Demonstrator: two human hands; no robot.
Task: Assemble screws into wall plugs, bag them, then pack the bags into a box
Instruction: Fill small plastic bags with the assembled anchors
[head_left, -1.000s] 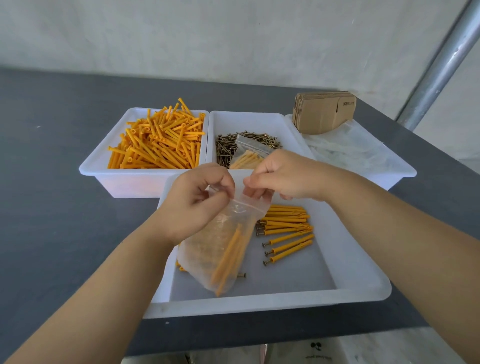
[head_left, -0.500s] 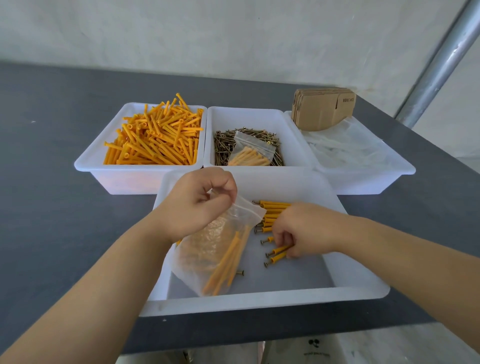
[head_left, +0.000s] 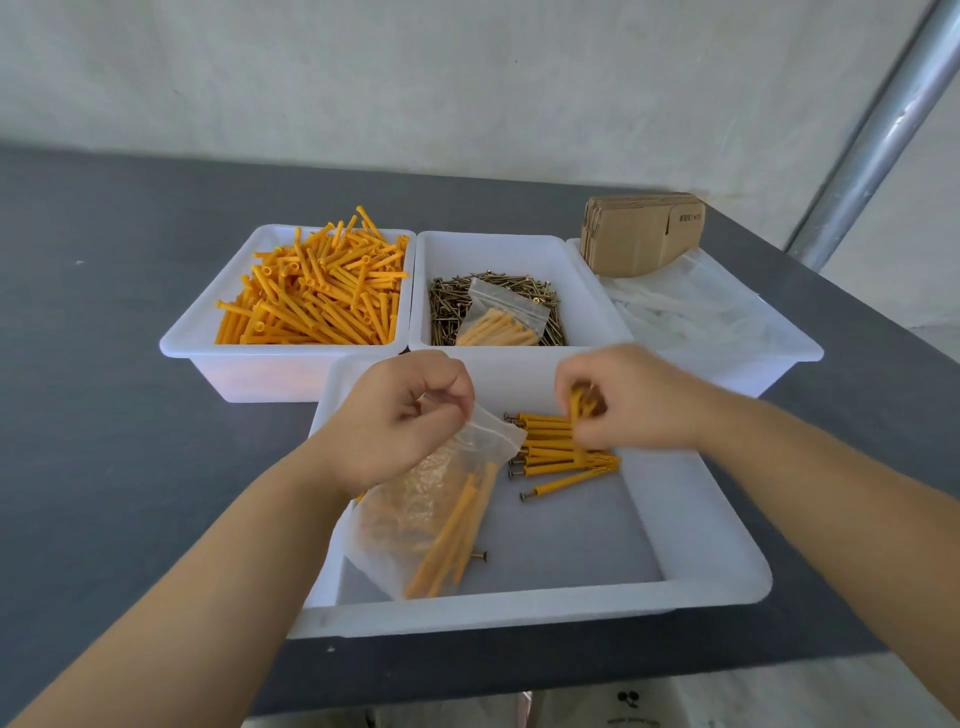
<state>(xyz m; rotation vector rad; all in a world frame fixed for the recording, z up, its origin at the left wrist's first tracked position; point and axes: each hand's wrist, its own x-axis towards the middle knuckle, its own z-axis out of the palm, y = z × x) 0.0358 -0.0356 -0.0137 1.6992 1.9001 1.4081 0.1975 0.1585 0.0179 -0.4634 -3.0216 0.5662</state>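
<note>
- A clear plastic bag (head_left: 441, 514), partly filled with orange plugs, is pinched at its mouth by the left hand (head_left: 400, 421) over the near white tray (head_left: 519, 608).
- A few assembled plugs (head_left: 582, 402) are gripped by the curled fingers of the right hand (head_left: 628, 400), just above the row of assembled plugs and screws (head_left: 561, 457) lying in that tray.
- Behind, loose orange plugs (head_left: 317, 296) are heaped in the left bin (head_left: 208, 343); a filled bag (head_left: 501, 322) is laid on the screws (head_left: 447, 312) in the middle bin (head_left: 587, 291).
- Flat cardboard boxes (head_left: 639, 234) are stacked at the far right, on the dark table (head_left: 104, 415).
</note>
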